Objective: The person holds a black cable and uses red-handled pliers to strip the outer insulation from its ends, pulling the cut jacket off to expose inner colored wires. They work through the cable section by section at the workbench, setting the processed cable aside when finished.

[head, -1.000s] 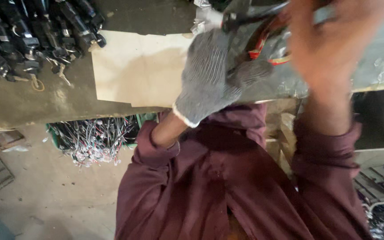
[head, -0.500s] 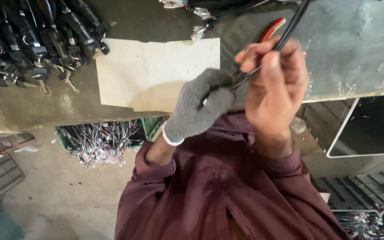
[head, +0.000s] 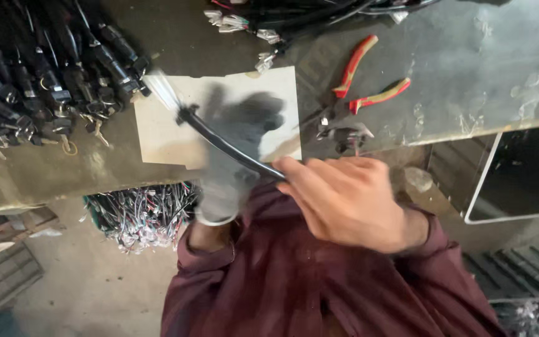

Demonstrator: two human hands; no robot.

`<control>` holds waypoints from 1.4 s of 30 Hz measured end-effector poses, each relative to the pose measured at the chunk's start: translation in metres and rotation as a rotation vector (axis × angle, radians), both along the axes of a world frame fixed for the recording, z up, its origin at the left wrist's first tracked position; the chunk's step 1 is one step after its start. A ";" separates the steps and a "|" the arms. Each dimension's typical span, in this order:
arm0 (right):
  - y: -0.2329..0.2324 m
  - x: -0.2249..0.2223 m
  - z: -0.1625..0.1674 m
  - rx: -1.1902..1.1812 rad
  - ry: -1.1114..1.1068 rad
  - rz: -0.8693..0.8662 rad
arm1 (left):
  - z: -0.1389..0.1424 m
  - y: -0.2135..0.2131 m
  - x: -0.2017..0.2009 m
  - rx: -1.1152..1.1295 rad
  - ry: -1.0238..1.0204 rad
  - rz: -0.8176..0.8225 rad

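Holding a black cable (head: 229,146) mid-frame: bare right hand (head: 344,200) pinches its lower end, gloved left hand (head: 235,153) (blurred) looks wrapped around it. Red-handled pliers (head: 369,78) lie unused, upper right, so cutting looks undone.

On the grey workbench (head: 500,68) in front of you, red-handled pliers (head: 369,78) lie open beside a pale cardboard sheet (head: 163,134). To your left you see a heap of black cable assemblies with metal keys (head: 38,75). Below the bench edge sits a green crate of tangled thin wires (head: 141,215).
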State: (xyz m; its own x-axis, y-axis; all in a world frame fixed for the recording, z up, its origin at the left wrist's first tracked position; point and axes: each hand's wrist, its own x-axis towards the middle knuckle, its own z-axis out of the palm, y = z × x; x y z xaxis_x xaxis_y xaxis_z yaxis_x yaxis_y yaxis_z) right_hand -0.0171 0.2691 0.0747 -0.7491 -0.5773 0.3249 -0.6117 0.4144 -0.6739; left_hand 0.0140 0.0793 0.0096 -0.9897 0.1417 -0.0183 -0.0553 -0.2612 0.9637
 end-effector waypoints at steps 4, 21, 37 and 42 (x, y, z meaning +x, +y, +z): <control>-0.013 0.002 -0.026 0.044 0.043 -0.001 | -0.009 -0.006 0.015 0.448 -0.099 0.105; 0.065 -0.010 -0.013 -0.974 -0.355 0.203 | 0.009 0.060 0.002 -0.183 0.385 -0.481; 0.007 0.026 -0.157 -0.670 -0.912 -0.112 | -0.033 -0.008 -0.029 -0.385 0.124 0.085; 0.023 0.021 -0.178 -0.569 -0.554 -0.096 | -0.041 0.010 -0.010 -0.272 0.163 0.162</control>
State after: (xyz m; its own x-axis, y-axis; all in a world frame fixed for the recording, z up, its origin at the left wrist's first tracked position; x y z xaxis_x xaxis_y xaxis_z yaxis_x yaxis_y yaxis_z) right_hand 0.0035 0.2921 -0.1033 -0.9259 -0.3594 0.1161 -0.1050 -0.0503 -0.9932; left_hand 0.0036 0.0898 -0.0310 -0.9920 -0.0060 0.1257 0.1256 0.0139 0.9920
